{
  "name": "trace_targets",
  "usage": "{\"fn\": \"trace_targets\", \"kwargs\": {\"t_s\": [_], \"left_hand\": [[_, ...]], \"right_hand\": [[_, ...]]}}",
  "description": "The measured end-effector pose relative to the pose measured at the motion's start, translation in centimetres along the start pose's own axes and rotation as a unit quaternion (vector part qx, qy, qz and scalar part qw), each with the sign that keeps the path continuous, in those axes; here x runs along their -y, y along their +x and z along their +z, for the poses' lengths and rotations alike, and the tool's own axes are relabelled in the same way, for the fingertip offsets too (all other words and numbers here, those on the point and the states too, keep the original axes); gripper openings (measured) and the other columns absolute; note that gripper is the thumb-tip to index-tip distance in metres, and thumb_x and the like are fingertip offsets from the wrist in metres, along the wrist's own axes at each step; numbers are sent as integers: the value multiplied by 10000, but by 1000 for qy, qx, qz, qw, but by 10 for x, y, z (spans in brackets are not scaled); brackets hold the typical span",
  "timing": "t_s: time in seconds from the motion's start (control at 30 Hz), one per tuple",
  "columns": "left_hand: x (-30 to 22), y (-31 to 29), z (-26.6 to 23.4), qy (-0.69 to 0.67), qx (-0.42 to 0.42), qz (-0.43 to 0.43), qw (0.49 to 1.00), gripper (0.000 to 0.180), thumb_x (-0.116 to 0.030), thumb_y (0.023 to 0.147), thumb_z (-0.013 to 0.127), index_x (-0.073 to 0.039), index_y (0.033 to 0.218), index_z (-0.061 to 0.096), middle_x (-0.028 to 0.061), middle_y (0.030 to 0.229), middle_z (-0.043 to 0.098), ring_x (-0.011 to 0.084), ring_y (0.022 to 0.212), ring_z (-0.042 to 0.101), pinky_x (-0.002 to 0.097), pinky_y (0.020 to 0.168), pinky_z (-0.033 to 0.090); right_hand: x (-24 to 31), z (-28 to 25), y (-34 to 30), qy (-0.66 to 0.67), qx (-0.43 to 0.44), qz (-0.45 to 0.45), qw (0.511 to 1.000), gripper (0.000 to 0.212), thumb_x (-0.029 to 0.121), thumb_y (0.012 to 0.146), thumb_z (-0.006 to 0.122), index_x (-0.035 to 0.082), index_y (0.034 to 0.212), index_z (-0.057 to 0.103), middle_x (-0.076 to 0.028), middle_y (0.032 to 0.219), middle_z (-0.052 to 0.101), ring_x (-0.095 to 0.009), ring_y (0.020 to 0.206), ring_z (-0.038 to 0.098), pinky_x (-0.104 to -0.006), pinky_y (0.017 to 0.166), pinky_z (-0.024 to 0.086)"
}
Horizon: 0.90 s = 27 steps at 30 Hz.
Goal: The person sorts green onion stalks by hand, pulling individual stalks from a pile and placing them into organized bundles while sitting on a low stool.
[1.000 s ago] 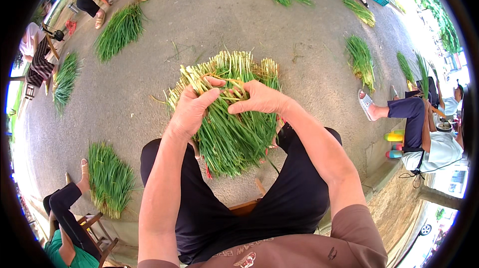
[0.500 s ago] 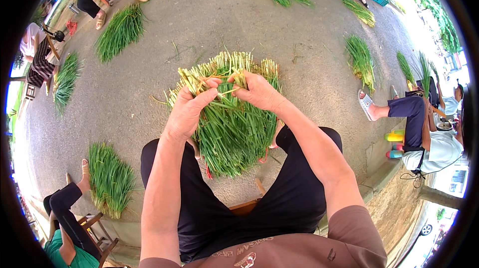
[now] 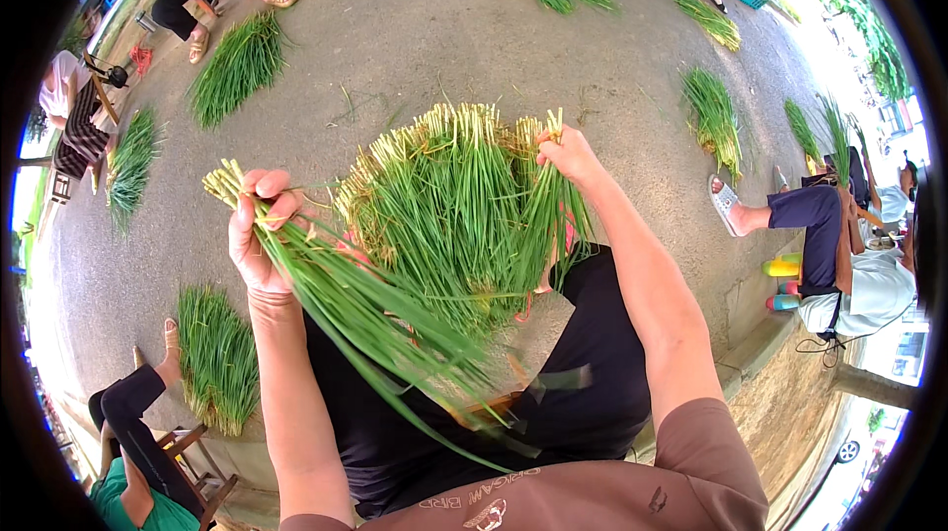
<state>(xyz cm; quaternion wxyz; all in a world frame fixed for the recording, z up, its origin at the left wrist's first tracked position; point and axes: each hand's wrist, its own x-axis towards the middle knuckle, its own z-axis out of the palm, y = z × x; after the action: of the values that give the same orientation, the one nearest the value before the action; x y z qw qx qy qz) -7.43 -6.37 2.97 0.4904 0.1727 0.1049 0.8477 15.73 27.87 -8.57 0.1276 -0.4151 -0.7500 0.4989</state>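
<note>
A large heap of garlic chives (image 3: pixel 444 205) lies on the pavement between my feet, pale cut ends pointing away from me. My left hand (image 3: pixel 262 220) is closed round a bunch of chives (image 3: pixel 341 279), lifted to the left of the heap. That bunch's pale ends stick out past my fingers; its green blades trail down to the right over my lap, the tips blurred. My right hand (image 3: pixel 573 158) grips a smaller bunch of chives (image 3: pixel 551 205) near its pale ends, at the heap's right edge. Its blades hang down against the heap.
Further chive piles lie around: one at lower left (image 3: pixel 219 358), one at upper left (image 3: pixel 237 69), one at right (image 3: pixel 711 121). Seated people surround the area, including a person in green (image 3: pixel 138 496) at lower left. A kerb (image 3: pixel 750 353) runs along the right.
My hands, close together over the heap before, are now wide apart. The left has swung out left with its bunch; the right has moved right and holds a smaller bunch.
</note>
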Motion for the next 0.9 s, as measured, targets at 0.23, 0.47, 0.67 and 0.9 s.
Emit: {"fn": "trace_targets", "kwargs": {"t_s": [0.23,0.47,0.67,0.9], "left_hand": [[26,3,7,240,-154,-83,955,232,-208,799,699,-129,992,597,46,960,599,161,808,542,332,726,481],[53,13,9,292,-107,-192,931,190,-131,821,670,-58,989,620,78,962,639,180,865,596,329,789,496],[71,11,9,327,-61,-303,893,224,-166,844,664,-45,1026,617,31,970,632,165,915,599,332,824,487],[77,12,18,355,-31,-300,885,294,-205,856,663,-39,1091,608,37,1031,625,176,970,592,326,892,453]], "right_hand": [[9,19,18,-196,-123,-60,971,679,339,730,710,-22,1247,458,-219,1047,622,-309,1002,604,-366,896,455],[112,41,-44,43,242,-100,964,585,372,793,699,15,1230,544,-130,1170,520,-199,1047,527,-324,915,425],[152,66,-90,118,309,-227,916,384,265,828,688,-2,1091,605,-102,1020,488,-163,793,580,-262,644,488],[162,59,-94,177,336,-137,915,163,146,873,639,6,952,617,-10,770,584,-72,586,522,-229,529,447]]}}
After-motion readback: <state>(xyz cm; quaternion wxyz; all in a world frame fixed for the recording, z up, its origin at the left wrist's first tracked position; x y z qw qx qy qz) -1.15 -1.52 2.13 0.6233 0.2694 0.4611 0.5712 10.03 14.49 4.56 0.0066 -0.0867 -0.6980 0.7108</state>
